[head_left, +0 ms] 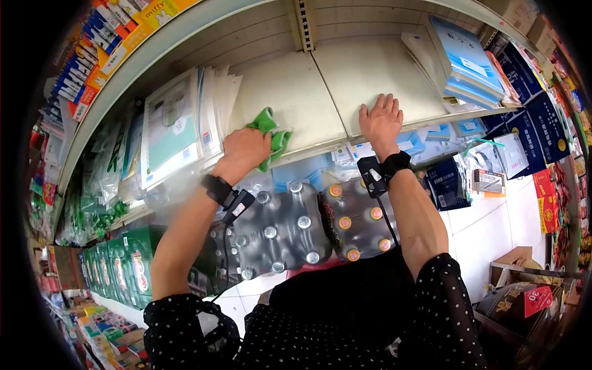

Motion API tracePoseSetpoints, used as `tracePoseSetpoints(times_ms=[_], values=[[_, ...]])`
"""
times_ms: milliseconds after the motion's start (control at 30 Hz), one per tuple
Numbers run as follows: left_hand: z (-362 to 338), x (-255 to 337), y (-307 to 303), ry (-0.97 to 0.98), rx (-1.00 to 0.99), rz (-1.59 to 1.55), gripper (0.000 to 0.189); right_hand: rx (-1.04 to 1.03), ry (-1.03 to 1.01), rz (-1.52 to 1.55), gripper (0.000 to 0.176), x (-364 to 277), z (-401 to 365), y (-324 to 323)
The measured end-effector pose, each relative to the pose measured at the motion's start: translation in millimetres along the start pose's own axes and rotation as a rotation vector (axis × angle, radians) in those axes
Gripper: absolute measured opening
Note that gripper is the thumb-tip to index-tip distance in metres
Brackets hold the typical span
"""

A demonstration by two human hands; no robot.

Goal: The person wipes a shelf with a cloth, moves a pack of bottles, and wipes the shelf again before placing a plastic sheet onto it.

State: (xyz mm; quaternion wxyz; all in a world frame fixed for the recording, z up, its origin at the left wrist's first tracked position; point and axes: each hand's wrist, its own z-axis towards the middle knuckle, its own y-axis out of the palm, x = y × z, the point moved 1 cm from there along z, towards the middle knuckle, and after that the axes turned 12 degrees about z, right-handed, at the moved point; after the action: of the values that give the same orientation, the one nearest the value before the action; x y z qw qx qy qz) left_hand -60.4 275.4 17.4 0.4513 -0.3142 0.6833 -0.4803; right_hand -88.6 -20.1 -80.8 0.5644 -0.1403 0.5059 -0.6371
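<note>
My left hand [246, 148] is closed on a green cloth [269, 132], near the front edge of a cream metal shelf [290, 86]. Part of the cloth sticks up past my knuckles and part hangs over the edge. My right hand [380, 123] lies flat on the shelf's right panel, fingers spread, holding nothing. Left of my left hand stand clear plastic folders [176, 126]. A stack of blue booklets [465, 58] sits on the shelf to the right of my right hand.
Below the shelf are shrink-wrapped bottle packs [280, 228], with green cartons [126, 262] at the left. Dark blue boxes [536, 132] stand at the right. Marker pens [98, 37] fill the upper shelf at top left. A dark bag [515, 308] is at lower right.
</note>
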Motion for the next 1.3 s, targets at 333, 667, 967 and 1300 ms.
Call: tracePoseSetpoints(times_ms=[333, 667, 967, 1300], values=[[38, 4, 44, 0.099, 0.132, 0.011, 0.039, 0.074, -0.043, 0.065, 0.058, 1, -1, 1], [128, -21, 102, -0.224, 0.436, 0.043, 0.054, 0.042, -0.027, 0.069, 0.062, 2, -1, 3], [174, -1, 72, -0.438, 0.327, -0.031, 0.059, 0.034, -0.040, 0.031, 0.062, 1, -3, 4], [151, 0, 66, -0.259, 0.180, -0.014, 0.052, 0.078, -0.099, 0.020, 0.060, 0, 3, 0]])
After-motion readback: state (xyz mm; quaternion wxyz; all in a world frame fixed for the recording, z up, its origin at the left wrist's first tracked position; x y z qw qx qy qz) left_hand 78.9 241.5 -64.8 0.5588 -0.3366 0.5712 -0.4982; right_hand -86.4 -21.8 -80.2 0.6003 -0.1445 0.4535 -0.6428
